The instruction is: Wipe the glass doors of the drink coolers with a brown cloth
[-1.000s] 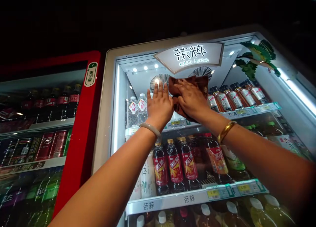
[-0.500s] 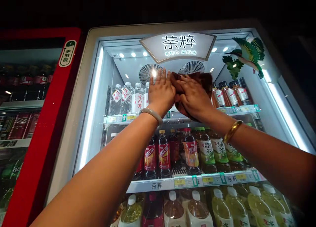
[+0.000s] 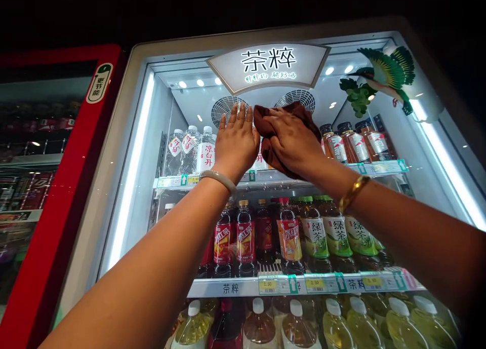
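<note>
My left hand (image 3: 237, 141) lies flat against the glass door of the drinks cooler, its fingers stretched up and slightly apart, holding nothing. A pale bangle (image 3: 218, 179) circles that wrist. Beside it, my right hand (image 3: 294, 139) presses a brown cloth (image 3: 266, 154) to the same glass, fingers over the fabric. The cloth is bunched, sticking out above and to the left of the hand; part of it is hidden under the palm. On the right wrist is a gold bangle (image 3: 354, 193). Both hands are just below the lit fan-shaped sign (image 3: 269, 68).
Behind the glass, shelves hold water bottles (image 3: 189, 149), red-labelled tea bottles (image 3: 246, 237) and green tea bottles (image 3: 316, 232). A bird sticker (image 3: 393, 78) is at the upper right of the door. A red-framed cooler (image 3: 56, 227) stands at the left.
Both hands appear a little farther left in view, with the cooler also shifted slightly. A small gap between the hands now shows more clearly. The cloth stays under my right hand.
</note>
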Available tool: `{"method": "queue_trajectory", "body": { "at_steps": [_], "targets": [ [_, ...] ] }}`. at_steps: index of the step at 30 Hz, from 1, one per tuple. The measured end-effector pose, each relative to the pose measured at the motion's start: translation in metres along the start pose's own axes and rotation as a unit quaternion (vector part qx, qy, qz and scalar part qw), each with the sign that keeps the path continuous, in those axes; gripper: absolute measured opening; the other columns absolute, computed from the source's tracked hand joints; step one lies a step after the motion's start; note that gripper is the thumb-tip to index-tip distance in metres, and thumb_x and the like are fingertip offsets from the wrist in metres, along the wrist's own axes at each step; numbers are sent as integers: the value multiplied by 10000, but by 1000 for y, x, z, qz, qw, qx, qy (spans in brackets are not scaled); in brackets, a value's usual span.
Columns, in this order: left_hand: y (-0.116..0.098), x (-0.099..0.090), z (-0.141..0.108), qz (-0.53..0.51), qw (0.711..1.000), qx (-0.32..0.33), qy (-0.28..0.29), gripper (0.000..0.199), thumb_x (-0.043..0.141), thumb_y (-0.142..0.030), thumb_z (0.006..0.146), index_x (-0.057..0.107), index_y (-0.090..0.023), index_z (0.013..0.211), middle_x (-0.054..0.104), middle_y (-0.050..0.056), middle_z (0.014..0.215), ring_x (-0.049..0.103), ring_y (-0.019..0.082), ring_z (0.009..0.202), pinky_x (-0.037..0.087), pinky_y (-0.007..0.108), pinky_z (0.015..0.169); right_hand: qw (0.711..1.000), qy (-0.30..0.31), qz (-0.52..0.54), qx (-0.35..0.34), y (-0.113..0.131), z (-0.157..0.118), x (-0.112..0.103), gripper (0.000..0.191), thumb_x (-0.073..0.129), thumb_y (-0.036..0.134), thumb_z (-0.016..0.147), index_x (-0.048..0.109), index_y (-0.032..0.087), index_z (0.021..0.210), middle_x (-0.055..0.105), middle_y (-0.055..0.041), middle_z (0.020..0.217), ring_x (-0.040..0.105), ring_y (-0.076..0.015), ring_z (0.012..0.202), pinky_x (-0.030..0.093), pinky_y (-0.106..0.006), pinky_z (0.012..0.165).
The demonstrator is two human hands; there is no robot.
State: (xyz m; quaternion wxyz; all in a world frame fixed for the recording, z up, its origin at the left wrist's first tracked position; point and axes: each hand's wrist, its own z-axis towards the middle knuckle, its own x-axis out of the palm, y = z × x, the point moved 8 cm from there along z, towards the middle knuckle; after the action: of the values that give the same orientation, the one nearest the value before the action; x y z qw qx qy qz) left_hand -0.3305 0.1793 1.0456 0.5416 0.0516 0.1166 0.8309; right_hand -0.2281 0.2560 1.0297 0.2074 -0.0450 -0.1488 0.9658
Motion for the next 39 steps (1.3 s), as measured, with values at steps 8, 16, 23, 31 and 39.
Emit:
{"method": "queue_trajectory", "body": {
  "at_steps": [8,16,23,31,39],
  "targets": [
    [-4,2,0,13,1000,-7,0,635,343,-261,1010,314,-150,1635,284,76,1735,157,227,1631,56,426,1341,995,-54,-10,87,-42,-19,-23,549,454,159,950,536,77,1487,462,-147,1625,363,-284,1551,248,-459,1323],
    [-10,4,-1,17,1000,9,8,621,328,-254,1014,334,-136,1623,292,95,1728,188,248,1625,120,446,1340,999,12,14,29,-21,21,-7,565,463,158,953,504,138,1516,448,-94,1643,348,-252,1562,279,-464,1321],
    [-12,2,-3,17,1000,9,-1,616,322,-249,1015,336,-166,1625,304,91,1726,191,250,1624,133,458,1338,997,-42,-2,70,-24,-38,-18,542,485,174,941,541,120,1477,463,-119,1628,345,-277,1562,256,-488,1328],
    [-12,2,-2,38,999,-2,22,630,319,-260,1019,308,-117,1632,276,110,1730,185,259,1624,135,447,1340,999,2,6,41,-22,8,-11,550,451,175,967,506,133,1513,438,-84,1651,345,-255,1563,260,-449,1328],
    [-12,3,-4,33,999,11,18,620,301,-247,1025,310,-109,1629,285,125,1725,190,264,1623,153,462,1335,999,-19,23,24,15,-40,-2,526,480,204,950,550,133,1467,463,-97,1632,349,-256,1561,289,-475,1320]
  ]
}}
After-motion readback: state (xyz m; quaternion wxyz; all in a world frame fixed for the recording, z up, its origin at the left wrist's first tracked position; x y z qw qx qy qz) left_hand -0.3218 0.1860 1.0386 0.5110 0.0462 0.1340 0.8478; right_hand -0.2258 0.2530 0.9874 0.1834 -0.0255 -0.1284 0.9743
